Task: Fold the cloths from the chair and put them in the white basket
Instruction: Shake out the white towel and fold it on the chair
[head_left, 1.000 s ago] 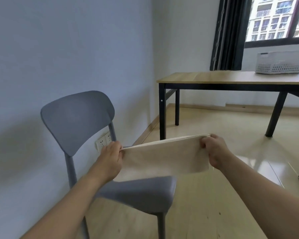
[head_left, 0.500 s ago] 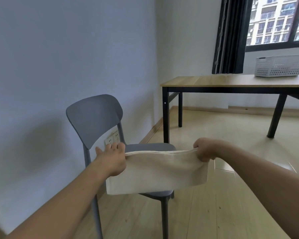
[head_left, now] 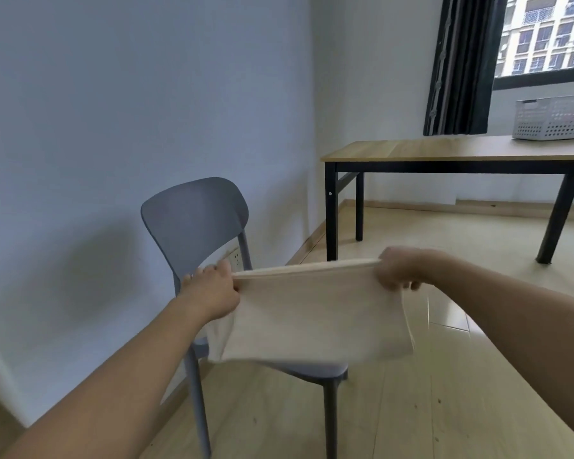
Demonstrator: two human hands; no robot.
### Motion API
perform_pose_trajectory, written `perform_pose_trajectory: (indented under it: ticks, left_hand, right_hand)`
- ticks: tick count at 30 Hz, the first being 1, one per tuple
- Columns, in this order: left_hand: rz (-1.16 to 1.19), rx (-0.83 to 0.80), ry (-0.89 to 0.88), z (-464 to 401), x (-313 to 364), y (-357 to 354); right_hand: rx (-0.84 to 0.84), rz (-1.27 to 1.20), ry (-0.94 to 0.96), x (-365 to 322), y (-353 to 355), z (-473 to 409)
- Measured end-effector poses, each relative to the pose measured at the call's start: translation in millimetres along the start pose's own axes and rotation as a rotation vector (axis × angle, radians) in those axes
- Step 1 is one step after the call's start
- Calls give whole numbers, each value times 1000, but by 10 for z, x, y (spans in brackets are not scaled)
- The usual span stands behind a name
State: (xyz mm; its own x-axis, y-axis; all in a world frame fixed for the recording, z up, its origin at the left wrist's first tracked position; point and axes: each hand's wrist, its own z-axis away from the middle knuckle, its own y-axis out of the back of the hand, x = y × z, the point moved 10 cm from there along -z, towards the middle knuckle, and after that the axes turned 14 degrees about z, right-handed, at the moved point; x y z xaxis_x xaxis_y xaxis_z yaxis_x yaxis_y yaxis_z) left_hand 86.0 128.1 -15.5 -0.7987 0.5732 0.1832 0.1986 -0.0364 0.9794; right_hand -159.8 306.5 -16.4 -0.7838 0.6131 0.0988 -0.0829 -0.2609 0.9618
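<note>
A cream cloth [head_left: 315, 319] hangs stretched between my hands, folded over along its top edge, above the seat of a grey chair [head_left: 196, 223]. My left hand [head_left: 212, 293] pinches the cloth's left top corner, just in front of the chair back. My right hand [head_left: 398, 271] grips the right top corner. The cloth hides most of the seat. The white basket [head_left: 554, 122] stands on the wooden table [head_left: 444, 150] at the far right, well away from both hands.
A pale wall runs along the left, with a socket [head_left: 236, 258] low behind the chair. Black table legs [head_left: 331, 213] stand beyond the chair. A dark curtain [head_left: 461, 64] hangs beside the window. Light wooden floor spreads to the right.
My view has swung left and back, so the chair sits more central. Both hands keep the cloth stretched; it hangs a little lower and its bottom edge swings forward.
</note>
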Motion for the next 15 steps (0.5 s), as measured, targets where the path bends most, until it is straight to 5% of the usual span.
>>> perform_pose_trajectory:
  ticks: [2,7,12,15]
  left_hand:
    - [-51,-1,-13,-30,17,-4]
    - [-102,-221,50,-18,22,-297]
    - [537,-575,132,100,167,-619]
    - [844,-593,159,-24,156,-779]
  right_hand:
    - [114,144,-1,-19,98,-45]
    - [-281,323,-33,-51,-229,112]
    - [-292,460,-63,-22,-89,-97]
    - [-228,421,-91,-3,90,-293]
